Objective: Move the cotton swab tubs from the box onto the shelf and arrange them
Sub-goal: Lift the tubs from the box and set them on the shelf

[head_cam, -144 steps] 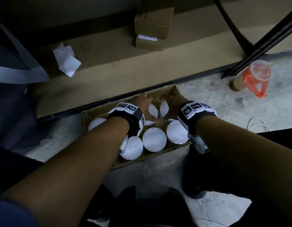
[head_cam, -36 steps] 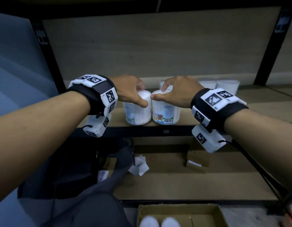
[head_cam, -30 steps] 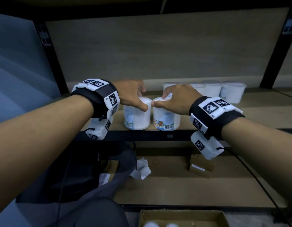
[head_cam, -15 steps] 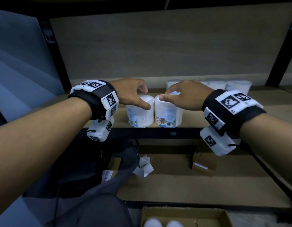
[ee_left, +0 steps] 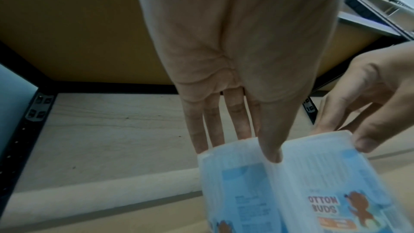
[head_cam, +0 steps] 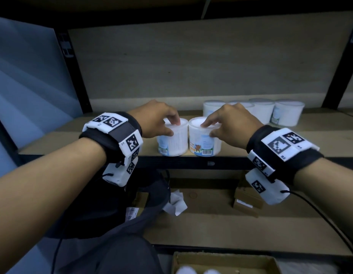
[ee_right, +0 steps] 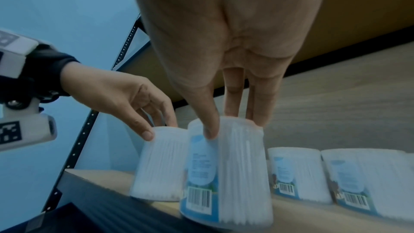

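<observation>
Head view alone shows box (head_cam: 225,262); each hand's grip clamps one shelf tub.

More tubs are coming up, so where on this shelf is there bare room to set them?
Bare board lies left of the two front tubs, out to the black upright, and behind the left hand. The back right is crowded with a row of tubs.

Both arms reach fwd. Left hand (head_cam: 155,119) grips a tub top w/ thumb & fingers; right hand (head_cam: 229,123) same on the next tub.
</observation>
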### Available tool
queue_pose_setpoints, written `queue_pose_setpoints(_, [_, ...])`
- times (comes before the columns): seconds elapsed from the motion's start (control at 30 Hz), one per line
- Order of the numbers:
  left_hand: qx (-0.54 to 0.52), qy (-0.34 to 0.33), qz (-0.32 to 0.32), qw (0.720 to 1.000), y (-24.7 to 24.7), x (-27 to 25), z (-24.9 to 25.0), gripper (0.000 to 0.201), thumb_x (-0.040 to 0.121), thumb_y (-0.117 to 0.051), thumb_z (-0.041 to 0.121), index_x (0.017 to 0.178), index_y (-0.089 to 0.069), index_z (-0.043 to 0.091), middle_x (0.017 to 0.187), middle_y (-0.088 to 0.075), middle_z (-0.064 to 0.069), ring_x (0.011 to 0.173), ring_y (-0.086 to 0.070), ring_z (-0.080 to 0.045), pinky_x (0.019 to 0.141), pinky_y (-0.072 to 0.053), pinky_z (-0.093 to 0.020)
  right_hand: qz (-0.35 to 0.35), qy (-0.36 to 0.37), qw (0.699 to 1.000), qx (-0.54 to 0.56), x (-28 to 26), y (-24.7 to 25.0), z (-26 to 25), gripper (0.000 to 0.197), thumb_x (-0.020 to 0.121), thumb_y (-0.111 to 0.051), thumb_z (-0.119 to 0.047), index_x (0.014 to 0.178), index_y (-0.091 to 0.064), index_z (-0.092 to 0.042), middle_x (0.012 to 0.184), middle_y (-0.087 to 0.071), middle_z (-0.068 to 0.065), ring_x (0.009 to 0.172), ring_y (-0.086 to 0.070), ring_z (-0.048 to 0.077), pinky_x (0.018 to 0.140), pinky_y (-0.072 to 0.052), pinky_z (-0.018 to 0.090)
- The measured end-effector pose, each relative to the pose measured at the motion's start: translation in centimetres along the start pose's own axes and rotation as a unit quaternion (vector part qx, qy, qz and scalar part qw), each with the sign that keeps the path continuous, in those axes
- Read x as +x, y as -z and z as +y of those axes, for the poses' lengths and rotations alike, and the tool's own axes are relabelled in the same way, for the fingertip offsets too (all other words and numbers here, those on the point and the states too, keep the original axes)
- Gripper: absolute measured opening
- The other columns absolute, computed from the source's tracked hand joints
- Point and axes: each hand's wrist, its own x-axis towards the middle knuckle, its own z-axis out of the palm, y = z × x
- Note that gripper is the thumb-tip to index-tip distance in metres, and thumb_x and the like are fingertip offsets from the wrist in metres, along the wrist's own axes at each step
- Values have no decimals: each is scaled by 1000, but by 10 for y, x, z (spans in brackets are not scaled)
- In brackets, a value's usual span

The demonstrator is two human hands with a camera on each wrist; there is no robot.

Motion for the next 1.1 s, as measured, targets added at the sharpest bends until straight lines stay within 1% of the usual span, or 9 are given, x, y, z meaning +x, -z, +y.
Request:
queue_pose_setpoints(0.17, [-26, -1, 12, 1000, -3, 3, -6, 32, 82, -76, 24, 113, -69, 23, 111, -69, 13, 95, -61, -5, 85, -48, -21, -14, -1, 1000, 5, 7, 3, -4, 30, 78, -80, -13, 104, -77, -29, 109, -71, -4, 101, -64, 13, 90, -50, 27])
queue_pose_setpoints(0.27, [-37, 3, 16, 999, -5, 7, -13, 32, 81, -77, 21, 113, -70, 21, 111, -70, 10, 94, -63, -6, 81, -45, -17, -23, 7, 1000, -7, 16, 2, -7, 30, 78, -80, -13, 104, -78, -27, 109, -71, -5, 100, -64, 13, 88, -51, 26])
queue_pose_setpoints(0.47, [-61, 26, 30, 997, -12, 16, -33, 32, 82, -76, 21, 114, -71, 24, 112, -71, 10, 95, -64, -7, 89, -50, -25, -20, -8, 1000, -2, 39, -12, -8, 32, 78, -80, -13, 106, -77, -28, 112, -71, -5, 106, -63, 15, 94, -50, 31])
queue_pose_setpoints(0.6, [-55, 36, 25, 998, -13, 28, -45, 32, 80, -78, 21, 112, -73, 23, 109, -72, 11, 89, -63, -4, 74, -39, -9, -44, -7, 999, -15, 59, -16, -8, 32, 76, -82, -14, 105, -77, -28, 111, -70, -4, 105, -62, 17, 94, -50, 30])
queue_pose_setpoints(0.7, [-51, 41, 24, 998, -13, 38, -52, 33, 78, -80, 20, 111, -73, 22, 108, -72, 10, 87, -61, -2, 74, -39, -10, -60, -15, 998, -29, 78, -18, -9, 32, 74, -84, -15, 102, -78, -29, 109, -71, -4, 101, -64, 16, 91, -49, 27])
queue_pose_setpoints(0.8, [-39, 53, 22, 998, -13, 49, -59, 32, 78, -80, 19, 110, -74, 21, 107, -72, 9, 84, -59, -1, 68, -37, -8, -76, -24, 996, -40, 96, -23, -10, 32, 73, -84, -15, 101, -78, -30, 109, -72, -5, 100, -65, 17, 93, -51, 31])
queue_pose_setpoints(0.9, [-40, 60, 20, 997, -15, 62, -64, 32, 77, -81, 16, 108, -74, 17, 107, -73, 5, 85, -60, -2, 75, -39, -13, -80, -23, 995, -47, 113, -32, -7, 32, 77, -79, -13, 103, -77, -31, 113, -71, -5, 103, -65, 19, 94, -52, 33])
queue_pose_setpoints(1.0, [-35, 65, 18, 997, -17, 73, -70, 32, 77, -81, 14, 108, -75, 15, 106, -73, 4, 87, -61, -4, 79, -42, -16, -81, -25, 994, -64, 125, -40, -5, 36, 83, -63, -11, 106, -75, -36, 119, -69, -6, 108, -63, 20, 97, -51, 33])
queue_pose_setpoints(1.1, [-33, 68, 20, 997, -19, 83, -78, 33, 76, -82, 14, 108, -75, 14, 105, -74, 2, 95, -66, -10, 84, -44, -17, -89, -28, 994, -64, 135, -46, -2, 40, 87, -57, -10, 113, -73, -36, 121, -68, -8, 109, -63, 20, 97, -51, 32])
